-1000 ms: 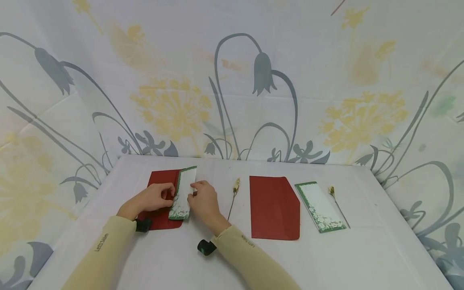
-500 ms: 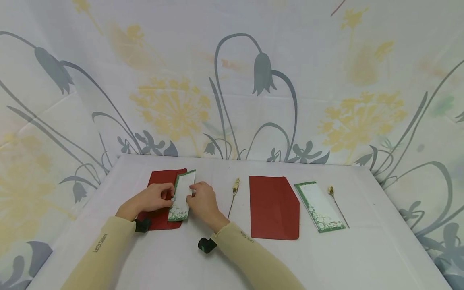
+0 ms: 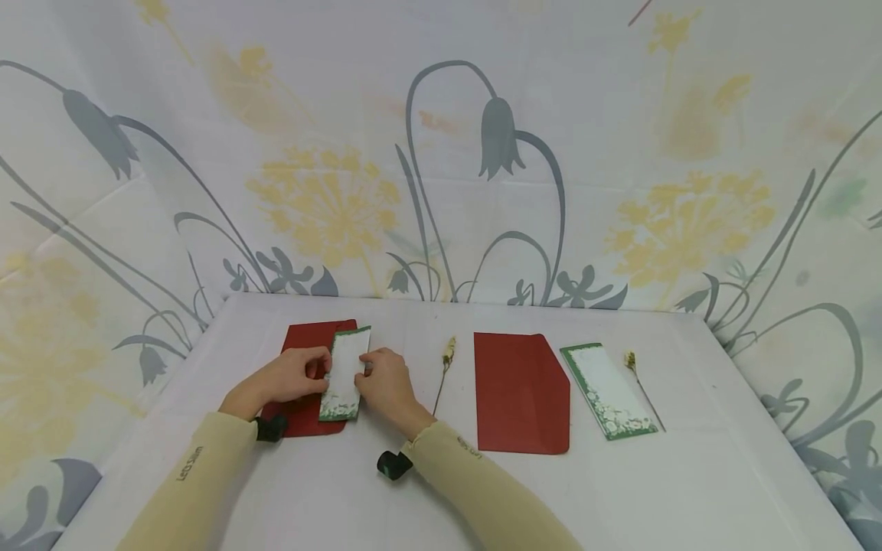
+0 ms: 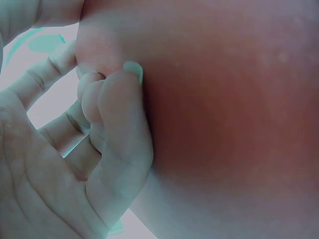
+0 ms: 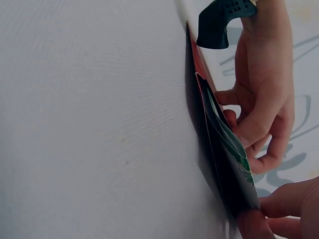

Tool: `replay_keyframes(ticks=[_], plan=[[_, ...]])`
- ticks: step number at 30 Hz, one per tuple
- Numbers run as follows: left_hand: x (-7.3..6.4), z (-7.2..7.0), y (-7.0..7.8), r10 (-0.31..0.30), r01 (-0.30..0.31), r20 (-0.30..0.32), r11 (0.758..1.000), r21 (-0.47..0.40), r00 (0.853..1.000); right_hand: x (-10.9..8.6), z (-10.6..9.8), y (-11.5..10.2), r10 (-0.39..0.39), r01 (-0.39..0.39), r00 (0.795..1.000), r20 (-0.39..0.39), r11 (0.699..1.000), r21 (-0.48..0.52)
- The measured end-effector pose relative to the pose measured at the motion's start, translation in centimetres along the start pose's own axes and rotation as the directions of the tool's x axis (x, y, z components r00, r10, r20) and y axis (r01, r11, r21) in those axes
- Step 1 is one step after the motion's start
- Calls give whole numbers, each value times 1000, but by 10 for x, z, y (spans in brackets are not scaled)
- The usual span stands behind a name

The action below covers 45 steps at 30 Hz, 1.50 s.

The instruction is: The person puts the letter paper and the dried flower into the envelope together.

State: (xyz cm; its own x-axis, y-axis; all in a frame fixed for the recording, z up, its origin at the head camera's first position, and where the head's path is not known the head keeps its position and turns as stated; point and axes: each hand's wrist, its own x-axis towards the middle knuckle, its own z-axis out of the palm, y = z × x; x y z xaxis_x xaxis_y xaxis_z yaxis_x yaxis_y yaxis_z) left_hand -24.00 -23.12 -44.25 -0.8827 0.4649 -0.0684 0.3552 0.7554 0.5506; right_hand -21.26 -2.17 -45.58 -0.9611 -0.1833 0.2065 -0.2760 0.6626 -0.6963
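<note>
At the left of the head view, a red envelope lies on the white table. A white card with a green floral border overlaps its right part. My left hand pinches the envelope beside the card's left edge, with curled fingers and thumb against red paper in the left wrist view. My right hand pinches the card's right edge between thumb and finger. The right wrist view shows the card's green edge bowed above the envelope's raised edge. The left hand partly hides the envelope.
A dried flower stem lies right of my right hand. Farther right are a second red envelope, another floral-bordered card and a second dried flower. A patterned cloth hangs behind the table.
The white card has shifted slightly down toward me and straightened, its top edge lower over the envelope. Both hands have stayed nearly in place.
</note>
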Motion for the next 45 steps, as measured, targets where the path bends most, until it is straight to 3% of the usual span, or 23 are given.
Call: replay_keyframes(ticks=[12,19,22,30,45], plan=[[0,1,-1,26,-26,-10,1000,-1,1000,2,9,4,11,-10,1000,-12,997,77],[0,1,1,11,-11,-3,1000,-4,1000,0,11,2,-92,91,995,-25,995,-40],[0,1,2,-2,2,7,1000,-16,1000,0,13,2,-110,109,994,-21,993,-46],[-1,1,2,-30,31,20,999,-28,999,2,18,7,-72,73,997,-15,997,24],[-1,-1,2,-7,8,13,1000,-29,1000,5,18,10,-15,22,999,-52,990,137]])
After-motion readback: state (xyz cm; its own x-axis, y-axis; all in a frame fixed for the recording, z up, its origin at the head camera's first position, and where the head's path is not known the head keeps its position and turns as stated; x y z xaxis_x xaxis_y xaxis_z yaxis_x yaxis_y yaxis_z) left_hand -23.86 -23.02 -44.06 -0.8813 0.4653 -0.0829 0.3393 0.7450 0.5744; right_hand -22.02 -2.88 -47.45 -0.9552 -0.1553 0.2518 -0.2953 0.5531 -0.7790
